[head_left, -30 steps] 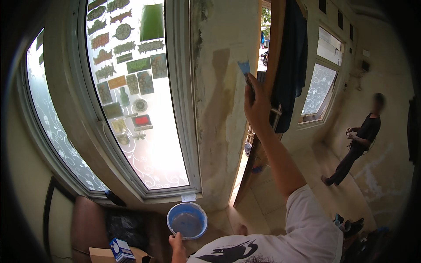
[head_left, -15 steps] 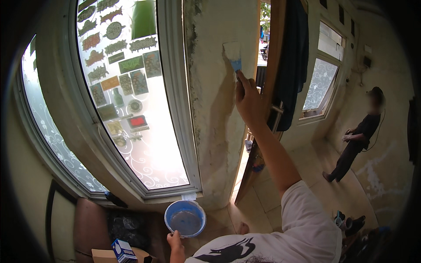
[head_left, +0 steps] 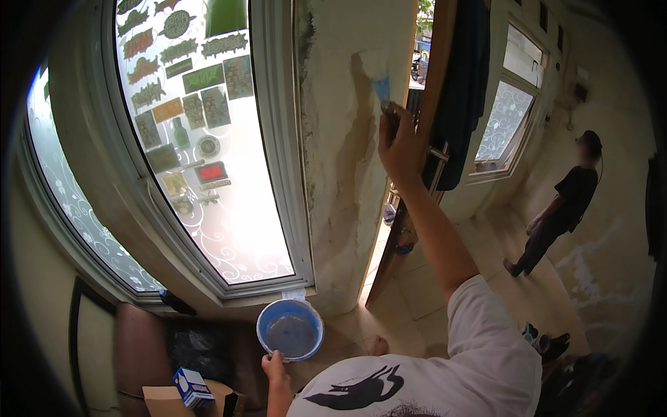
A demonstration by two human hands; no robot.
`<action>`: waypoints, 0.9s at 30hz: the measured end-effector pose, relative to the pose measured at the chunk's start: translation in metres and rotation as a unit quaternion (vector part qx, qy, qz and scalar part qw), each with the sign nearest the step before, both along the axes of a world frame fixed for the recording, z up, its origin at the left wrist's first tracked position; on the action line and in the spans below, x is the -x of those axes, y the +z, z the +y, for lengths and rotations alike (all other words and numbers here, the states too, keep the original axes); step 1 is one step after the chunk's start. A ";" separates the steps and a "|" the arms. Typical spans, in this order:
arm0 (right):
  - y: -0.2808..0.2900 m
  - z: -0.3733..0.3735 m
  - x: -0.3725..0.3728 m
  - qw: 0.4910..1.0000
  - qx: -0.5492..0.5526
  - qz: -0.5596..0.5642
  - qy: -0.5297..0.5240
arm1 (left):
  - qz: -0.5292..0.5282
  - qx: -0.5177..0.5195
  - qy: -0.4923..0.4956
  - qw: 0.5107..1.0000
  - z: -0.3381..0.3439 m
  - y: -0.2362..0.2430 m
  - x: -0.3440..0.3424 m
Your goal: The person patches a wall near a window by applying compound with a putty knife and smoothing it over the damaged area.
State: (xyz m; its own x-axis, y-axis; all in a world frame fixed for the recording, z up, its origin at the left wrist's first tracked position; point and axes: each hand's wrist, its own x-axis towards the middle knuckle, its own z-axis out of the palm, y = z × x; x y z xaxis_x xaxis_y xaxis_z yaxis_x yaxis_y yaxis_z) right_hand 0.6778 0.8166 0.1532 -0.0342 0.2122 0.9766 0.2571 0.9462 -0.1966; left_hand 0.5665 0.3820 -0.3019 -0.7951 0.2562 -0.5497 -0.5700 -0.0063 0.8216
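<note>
My right hand (head_left: 401, 147) is raised at the wall strip (head_left: 333, 208) between the window and the door. It is closed around the handle of a putty knife (head_left: 381, 89), whose fan-shaped bluish blade points up and lies against the wall. Left of the blade, a darker, damp-looking streak runs down the plaster. Lower down, my left hand (head_left: 276, 365) grips the near rim of a round blue bucket (head_left: 287, 308). Greyish material covers the bucket's bottom; I cannot tell whether it is thick or runny.
A frosted window (head_left: 236, 229) with stickers stands left of the wall strip, an open door (head_left: 434, 90) right of it. Below left are a brown sofa (head_left: 139, 340), a black plastic bag (head_left: 198, 351) and a blue-white box (head_left: 192, 387). Another person (head_left: 566, 201) stands far right.
My right hand and the putty knife have shifted slightly right along the wall, and the blade tilts more to the left. The other person's hands have dropped from the waist to the side.
</note>
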 end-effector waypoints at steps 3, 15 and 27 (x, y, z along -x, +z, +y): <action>-0.020 0.014 0.007 1.000 0.009 -0.010 -0.007 | -0.007 0.022 -0.010 1.000 0.002 -0.006 0.002; -0.074 0.027 -0.003 1.000 0.006 -0.014 -0.022 | 0.008 0.013 -0.036 0.999 0.010 0.007 0.006; -0.098 -0.108 -0.026 0.907 0.237 -0.282 0.205 | 0.177 -0.015 0.021 0.984 0.020 0.035 0.018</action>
